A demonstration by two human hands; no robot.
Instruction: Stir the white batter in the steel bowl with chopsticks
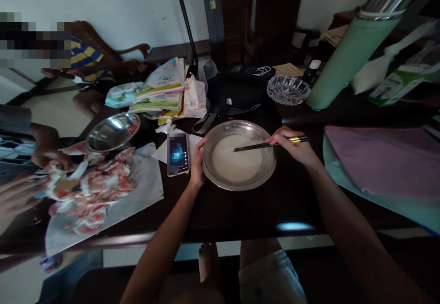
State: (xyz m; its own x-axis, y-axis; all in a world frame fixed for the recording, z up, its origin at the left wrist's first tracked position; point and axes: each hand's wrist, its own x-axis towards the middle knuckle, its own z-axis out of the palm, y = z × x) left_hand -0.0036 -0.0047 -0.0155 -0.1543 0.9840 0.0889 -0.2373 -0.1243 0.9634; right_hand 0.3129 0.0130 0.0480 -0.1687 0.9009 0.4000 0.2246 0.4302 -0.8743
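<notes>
A wide metal bowl (239, 185) stands on the dark table in front of me, holding a pale, milky batter-like liquid (237, 164). My left hand (198, 162) grips the bowl's left rim, with the thumb up at the edge. Between the fingers of my right hand (292, 144) is a pair of black chopsticks (256, 146) with gold bands near the top. Their tips touch the liquid near the middle of the bowl. Just left of my left hand, a phone (178, 154) with a lit screen lies on white paper.
At left, another person's hands (57, 164) work over reddish-white peel pieces (103, 180) on a plastic sheet (144, 189), beside a steel bowl (113, 132). Behind are booklets (161, 84), a glass dish (288, 89) and a green thermos (354, 61). Pink and teal folders (388, 162) lie right.
</notes>
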